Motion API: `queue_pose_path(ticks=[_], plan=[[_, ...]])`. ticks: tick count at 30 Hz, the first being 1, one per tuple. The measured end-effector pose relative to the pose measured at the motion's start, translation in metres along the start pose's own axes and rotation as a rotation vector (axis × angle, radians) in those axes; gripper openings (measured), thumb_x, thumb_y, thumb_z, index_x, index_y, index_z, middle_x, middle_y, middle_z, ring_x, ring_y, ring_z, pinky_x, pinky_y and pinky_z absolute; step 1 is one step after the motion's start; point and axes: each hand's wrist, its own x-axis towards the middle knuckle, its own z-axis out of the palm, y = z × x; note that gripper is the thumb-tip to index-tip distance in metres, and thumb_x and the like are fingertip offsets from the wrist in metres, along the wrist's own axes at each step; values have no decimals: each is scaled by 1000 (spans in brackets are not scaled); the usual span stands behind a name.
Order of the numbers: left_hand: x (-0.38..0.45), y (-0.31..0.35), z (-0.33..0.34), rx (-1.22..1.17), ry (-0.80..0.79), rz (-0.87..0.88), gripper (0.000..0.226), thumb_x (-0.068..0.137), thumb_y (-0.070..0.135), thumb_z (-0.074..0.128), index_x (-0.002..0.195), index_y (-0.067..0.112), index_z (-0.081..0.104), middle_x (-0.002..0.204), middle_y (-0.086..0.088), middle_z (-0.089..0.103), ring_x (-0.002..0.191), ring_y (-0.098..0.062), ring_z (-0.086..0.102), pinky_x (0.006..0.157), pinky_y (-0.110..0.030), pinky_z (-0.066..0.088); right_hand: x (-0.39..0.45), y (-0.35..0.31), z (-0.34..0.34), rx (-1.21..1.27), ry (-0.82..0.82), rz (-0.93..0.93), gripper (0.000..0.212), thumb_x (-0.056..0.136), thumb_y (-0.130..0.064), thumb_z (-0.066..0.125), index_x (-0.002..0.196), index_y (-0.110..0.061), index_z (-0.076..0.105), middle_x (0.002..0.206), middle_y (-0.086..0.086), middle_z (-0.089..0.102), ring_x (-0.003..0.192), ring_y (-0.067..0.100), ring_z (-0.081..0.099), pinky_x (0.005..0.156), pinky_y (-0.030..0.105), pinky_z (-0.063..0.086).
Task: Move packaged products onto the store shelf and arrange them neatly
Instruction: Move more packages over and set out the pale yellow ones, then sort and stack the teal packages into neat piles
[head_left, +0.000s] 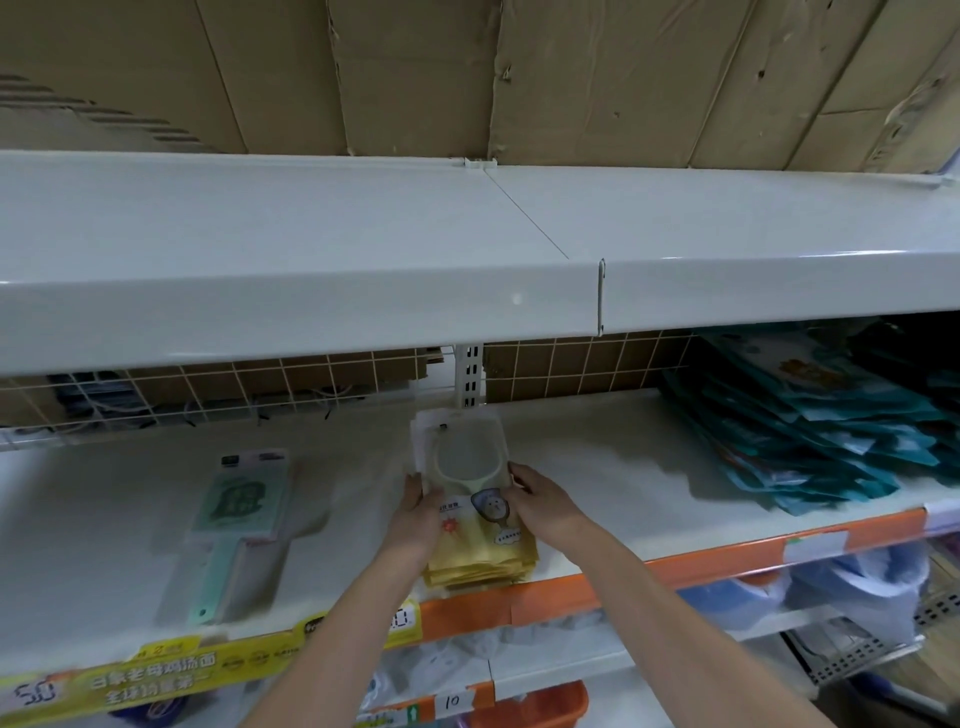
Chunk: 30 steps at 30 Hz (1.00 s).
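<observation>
Both hands hold a stack of yellow packets (480, 540) lying flat on the middle shelf (597, 467), near its front edge and about midway along the visible span. The top packet shows a clear window with a pale ring-shaped item inside and a small cartoon picture below it. The left hand (415, 514) grips the stack's left edge, fingers curled against the side. The right hand (540, 499) grips the right edge, thumb and fingers pressing on the top packet beside the ring. Both forearms reach in from the near side, over the orange price strip (701, 564) along the shelf front.

To the left on the same shelf, apart from the stack, lies a green packaged item (239, 514) with a long handle pointing toward the near edge. At the far right of the shelf a pile of teal packets (810, 436) leans fanned out toward the back. A white wire grid (311, 379) runs along the back of the shelf, with brown cardboard behind it. Above is a bare white upper shelf (363, 249), with flattened cardboard sheets (571, 78) standing behind it. A yellow printed label strip (171, 673) covers the shelf front at the near left.
</observation>
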Motion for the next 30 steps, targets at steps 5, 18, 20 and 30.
queue_pose_path(ticks=[5, 18, 20, 30], plan=[[-1, -4, -1, 7, 11, 25, 51, 102, 19, 37, 151, 18, 25, 146, -5, 42, 130, -25, 44, 94, -28, 39, -3, -5, 1, -21, -29, 3, 52, 98, -30, 43, 148, -22, 32, 148, -1, 41, 132, 18, 43, 107, 31, 39], [-1, 17, -8, 123, 183, 40, 60, 90, 21, 47, 146, 5, 32, 149, -16, 37, 129, -32, 43, 105, -40, 38, -2, 6, -24, 64, 39, -40, 42, 97, -26, 41, 138, -17, 44, 133, 3, 51, 119, 22, 52, 92, 26, 41], [1, 27, -7, 232, 258, 106, 50, 94, 15, 46, 142, 5, 38, 144, -19, 42, 127, -33, 44, 101, -39, 38, 0, 10, -40, 112, 85, -76, 35, 97, -20, 42, 132, -16, 50, 127, 5, 56, 105, 19, 60, 78, 22, 44], [-4, 81, 126, 466, 220, 360, 33, 96, 14, 43, 125, 6, 57, 135, -14, 53, 121, -29, 51, 95, -28, 37, -13, 7, -193, -121, 402, -348, 20, 95, -23, 49, 100, -16, 67, 95, 4, 70, 86, 22, 65, 77, 35, 54]])
